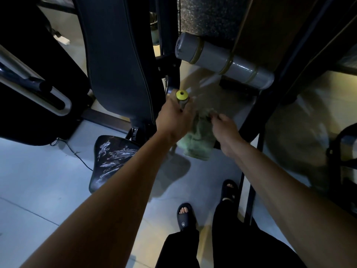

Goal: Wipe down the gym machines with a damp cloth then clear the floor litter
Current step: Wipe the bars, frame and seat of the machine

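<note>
My left hand (173, 118) grips a metal machine handle with a yellow end cap (182, 95), just right of the dark padded backrest (119, 60). A green cloth (197, 140) hangs below and between my hands. My right hand (225, 128) pinches the cloth's upper edge close to the handle. The cloth's top is blurred, so its contact with the handle is unclear. A grey foam roller pad (222, 59) sticks out above and to the right of both hands.
A worn black seat (112, 159) with scratched white marks sits low at the left. Dark machine frames stand at left (29, 93) and right (289, 64). A thin cable (77, 153) lies on the pale tiled floor. My feet in dark slides (185, 217) stand near a frame bar (249, 200).
</note>
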